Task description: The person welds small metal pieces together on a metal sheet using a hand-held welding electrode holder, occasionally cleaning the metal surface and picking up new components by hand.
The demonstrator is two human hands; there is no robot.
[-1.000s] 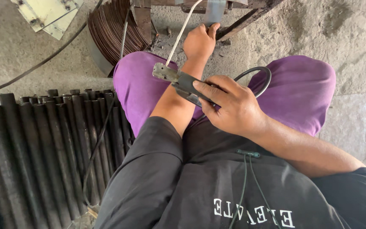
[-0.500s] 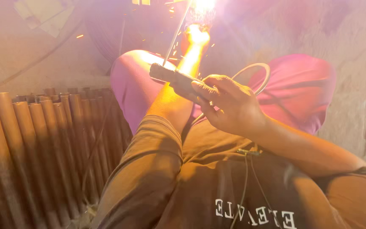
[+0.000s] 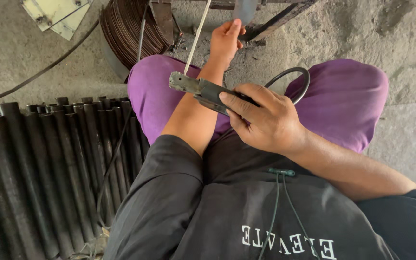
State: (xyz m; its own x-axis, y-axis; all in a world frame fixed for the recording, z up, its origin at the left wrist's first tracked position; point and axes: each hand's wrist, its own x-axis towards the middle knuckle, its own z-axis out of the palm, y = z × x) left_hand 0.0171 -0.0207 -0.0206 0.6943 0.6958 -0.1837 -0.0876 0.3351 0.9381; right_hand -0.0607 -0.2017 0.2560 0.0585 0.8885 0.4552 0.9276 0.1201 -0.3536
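Observation:
My right hand grips a dark welding electrode holder over my lap. A thin pale welding rod runs from its jaws up toward a metal workpiece at the top of the view. My left hand reaches forward between my knees, its fingers closed against a flat grey metal piece of that workpiece. A black cable loops behind my right hand. I wear purple trousers and a black shirt.
A row of dark steel pipes lies on the left. A coil of rusty wire sits at the top, and a pale metal plate at top left. The concrete floor stretches to the right.
A bright welding arc with glare filled the view half a second ago; it is out now. The rod and both hands stay in nearly the same place.

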